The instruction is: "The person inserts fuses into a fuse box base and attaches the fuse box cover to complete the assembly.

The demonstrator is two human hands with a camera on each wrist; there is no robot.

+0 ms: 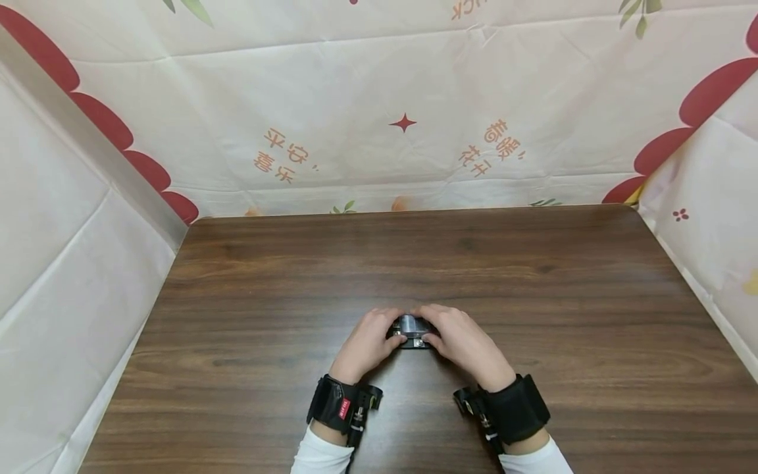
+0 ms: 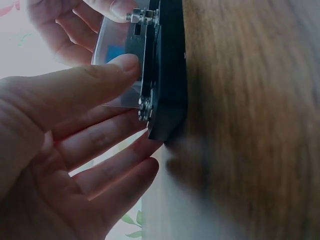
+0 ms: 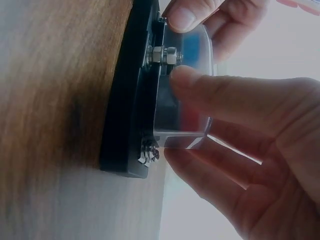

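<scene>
A small block with a black base (image 2: 172, 65) and a clear plastic cover (image 3: 202, 50) sits on the wooden table, near the middle in the head view. Nut-topped metal bolts (image 3: 164, 55) stand on the base, and blue and red patches show through the cover. From the left side my left hand (image 1: 370, 337) pinches the cover, its thumb on the near face and its fingers around the far side. My right hand (image 1: 464, 336) holds the right end of the cover in the same way. Part of the block is hidden behind the fingers.
The brown wooden table (image 1: 266, 283) spreads around both hands. White printed cloth (image 1: 367, 85) hangs behind its far edge, and more white cloth (image 1: 71, 230) lines the left and right sides. Black straps with small cameras (image 1: 512, 408) circle both wrists.
</scene>
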